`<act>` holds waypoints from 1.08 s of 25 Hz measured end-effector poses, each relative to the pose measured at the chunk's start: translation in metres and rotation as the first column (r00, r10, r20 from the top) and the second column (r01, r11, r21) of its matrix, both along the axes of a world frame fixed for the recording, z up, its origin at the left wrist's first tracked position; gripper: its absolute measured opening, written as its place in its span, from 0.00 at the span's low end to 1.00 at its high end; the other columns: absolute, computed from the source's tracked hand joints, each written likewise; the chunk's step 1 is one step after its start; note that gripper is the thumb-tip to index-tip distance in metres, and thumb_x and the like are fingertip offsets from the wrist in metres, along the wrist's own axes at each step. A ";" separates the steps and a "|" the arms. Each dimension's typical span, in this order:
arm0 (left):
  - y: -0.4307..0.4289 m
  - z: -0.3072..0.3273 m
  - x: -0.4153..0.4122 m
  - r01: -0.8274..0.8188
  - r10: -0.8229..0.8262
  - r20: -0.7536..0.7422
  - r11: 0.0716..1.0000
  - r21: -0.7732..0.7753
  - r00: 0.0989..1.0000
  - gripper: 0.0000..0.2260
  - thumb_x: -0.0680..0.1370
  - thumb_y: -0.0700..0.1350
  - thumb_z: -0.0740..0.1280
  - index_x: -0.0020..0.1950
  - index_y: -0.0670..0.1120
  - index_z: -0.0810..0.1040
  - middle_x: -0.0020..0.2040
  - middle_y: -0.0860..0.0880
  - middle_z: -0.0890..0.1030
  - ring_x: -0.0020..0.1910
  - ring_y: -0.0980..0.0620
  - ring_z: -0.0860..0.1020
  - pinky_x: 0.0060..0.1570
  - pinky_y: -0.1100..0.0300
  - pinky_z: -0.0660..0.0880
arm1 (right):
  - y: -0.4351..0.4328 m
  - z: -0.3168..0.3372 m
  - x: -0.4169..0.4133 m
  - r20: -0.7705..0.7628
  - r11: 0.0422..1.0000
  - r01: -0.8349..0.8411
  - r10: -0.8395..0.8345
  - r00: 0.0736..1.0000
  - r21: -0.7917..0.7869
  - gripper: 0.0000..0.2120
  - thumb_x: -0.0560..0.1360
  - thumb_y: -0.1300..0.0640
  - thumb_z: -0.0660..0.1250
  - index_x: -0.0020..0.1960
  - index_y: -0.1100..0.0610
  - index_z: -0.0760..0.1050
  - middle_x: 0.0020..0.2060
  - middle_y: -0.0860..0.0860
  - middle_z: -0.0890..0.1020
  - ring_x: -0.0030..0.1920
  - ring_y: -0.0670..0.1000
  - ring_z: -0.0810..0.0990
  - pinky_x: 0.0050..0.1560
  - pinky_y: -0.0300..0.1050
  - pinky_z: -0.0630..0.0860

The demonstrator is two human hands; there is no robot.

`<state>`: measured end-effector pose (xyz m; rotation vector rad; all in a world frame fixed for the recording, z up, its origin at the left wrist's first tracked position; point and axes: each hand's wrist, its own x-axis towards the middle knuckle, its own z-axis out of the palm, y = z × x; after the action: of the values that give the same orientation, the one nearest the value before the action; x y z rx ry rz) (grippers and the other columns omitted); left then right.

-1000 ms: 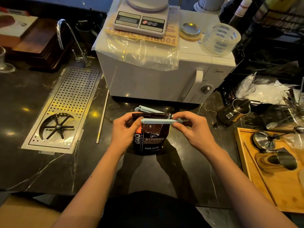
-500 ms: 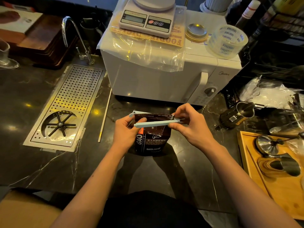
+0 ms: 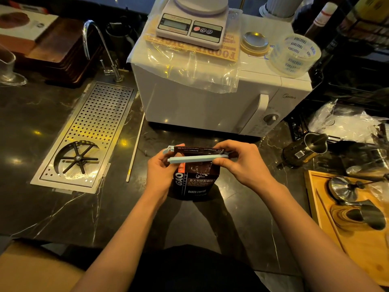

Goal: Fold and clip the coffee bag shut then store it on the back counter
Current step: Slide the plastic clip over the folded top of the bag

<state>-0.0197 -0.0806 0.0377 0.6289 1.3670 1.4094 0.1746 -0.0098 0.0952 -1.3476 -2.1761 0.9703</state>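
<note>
A dark brown coffee bag (image 3: 195,182) stands upright on the black marble counter (image 3: 52,207), its top folded over. A long pale blue sealing clip (image 3: 196,159) lies across the folded top, its front bar on my side and its back bar behind the fold. My left hand (image 3: 161,171) grips the bag's left side and the clip's left end. My right hand (image 3: 240,163) pinches the clip's right end against the bag. The two bars look slightly apart at the left.
A white microwave (image 3: 210,102) with a kitchen scale (image 3: 192,24) and tape roll (image 3: 294,54) stands just behind the bag. A steel drip tray (image 3: 88,135) and tap are at left, a thin white stick (image 3: 135,148) beside it. A wooden tray (image 3: 328,224) with metal jugs sits right.
The clip's front bar has come down lower over the folded top and both hands have shifted slightly. The bag stays in place.
</note>
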 end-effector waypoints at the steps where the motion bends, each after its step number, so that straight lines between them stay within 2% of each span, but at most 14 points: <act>1: -0.001 -0.002 -0.004 0.037 -0.038 0.057 0.999 0.007 0.998 0.11 0.73 0.43 0.69 0.53 0.53 0.82 0.52 0.52 0.85 0.57 0.52 0.82 0.49 0.59 0.81 | 0.000 -0.001 0.000 0.005 1.000 0.002 -0.002 1.000 0.000 0.12 0.71 0.58 0.75 0.53 0.51 0.81 0.46 0.44 0.82 0.49 0.43 0.80 0.49 0.34 0.75; 3: -0.004 -0.004 -0.013 0.127 -0.132 0.131 0.991 0.041 0.983 0.16 0.71 0.43 0.69 0.59 0.49 0.81 0.60 0.48 0.83 0.63 0.49 0.79 0.58 0.54 0.78 | 0.000 -0.001 0.000 0.011 1.000 0.014 -0.014 1.000 -0.004 0.12 0.71 0.58 0.75 0.54 0.51 0.81 0.46 0.45 0.83 0.49 0.44 0.80 0.49 0.32 0.74; 5: -0.007 -0.005 -0.020 0.194 -0.200 0.141 0.979 0.059 0.969 0.18 0.71 0.40 0.68 0.61 0.48 0.79 0.63 0.47 0.81 0.66 0.49 0.77 0.63 0.53 0.75 | 0.000 -0.002 0.000 0.014 1.000 0.021 -0.021 1.000 -0.006 0.12 0.71 0.58 0.75 0.55 0.51 0.81 0.47 0.46 0.83 0.50 0.45 0.80 0.49 0.33 0.74; 7: -0.008 -0.004 -0.022 0.199 -0.203 0.128 0.979 0.043 0.971 0.17 0.71 0.38 0.68 0.60 0.49 0.80 0.60 0.48 0.82 0.65 0.49 0.77 0.64 0.52 0.75 | 0.000 -0.003 -0.001 0.012 1.000 0.024 -0.024 1.000 -0.007 0.13 0.71 0.58 0.75 0.55 0.51 0.81 0.48 0.46 0.83 0.51 0.46 0.80 0.50 0.37 0.76; 10: -0.008 -0.005 -0.019 0.161 -0.162 0.066 0.987 0.027 0.985 0.17 0.68 0.42 0.71 0.57 0.49 0.80 0.58 0.48 0.83 0.64 0.47 0.78 0.65 0.46 0.74 | 0.001 -0.002 0.001 0.004 1.000 0.020 -0.020 1.000 -0.020 0.14 0.71 0.58 0.75 0.55 0.50 0.81 0.48 0.47 0.83 0.51 0.46 0.80 0.52 0.42 0.79; 14: -0.007 -0.010 -0.023 0.177 -0.179 0.052 0.983 0.040 0.983 0.25 0.68 0.41 0.73 0.65 0.46 0.76 0.62 0.47 0.81 0.65 0.48 0.77 0.65 0.43 0.73 | 0.001 -0.003 0.001 0.009 0.999 0.030 -0.029 1.000 -0.034 0.14 0.70 0.58 0.76 0.55 0.50 0.81 0.48 0.49 0.84 0.51 0.49 0.81 0.53 0.46 0.79; 17: -0.007 -0.010 -0.023 0.181 -0.184 0.095 0.983 0.038 0.978 0.25 0.68 0.39 0.72 0.65 0.47 0.76 0.61 0.47 0.82 0.64 0.48 0.78 0.65 0.45 0.73 | -0.002 -0.002 -0.003 0.011 0.999 0.045 -0.044 0.999 -0.027 0.14 0.70 0.58 0.76 0.55 0.51 0.81 0.47 0.48 0.83 0.50 0.48 0.80 0.51 0.41 0.76; 21: -0.009 -0.010 -0.021 0.160 -0.164 0.120 0.986 0.042 0.979 0.23 0.70 0.35 0.71 0.64 0.47 0.76 0.58 0.48 0.83 0.62 0.48 0.80 0.61 0.52 0.77 | -0.003 0.000 -0.009 -0.007 0.999 0.034 -0.034 0.999 -0.034 0.13 0.70 0.59 0.76 0.53 0.52 0.81 0.46 0.45 0.82 0.48 0.41 0.78 0.50 0.33 0.72; 27: -0.011 -0.008 -0.018 0.132 -0.135 0.086 0.991 0.032 0.987 0.19 0.70 0.34 0.70 0.59 0.49 0.77 0.54 0.51 0.85 0.59 0.51 0.81 0.57 0.55 0.79 | -0.005 -0.005 -0.012 -0.104 0.995 0.060 -0.068 0.992 -0.074 0.15 0.69 0.61 0.76 0.52 0.47 0.78 0.47 0.38 0.80 0.54 0.43 0.79 0.56 0.39 0.74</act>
<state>-0.0380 -0.0919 0.0292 0.6559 1.2164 1.3336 0.1630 -0.0149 0.0902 -1.3563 -2.0250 1.0779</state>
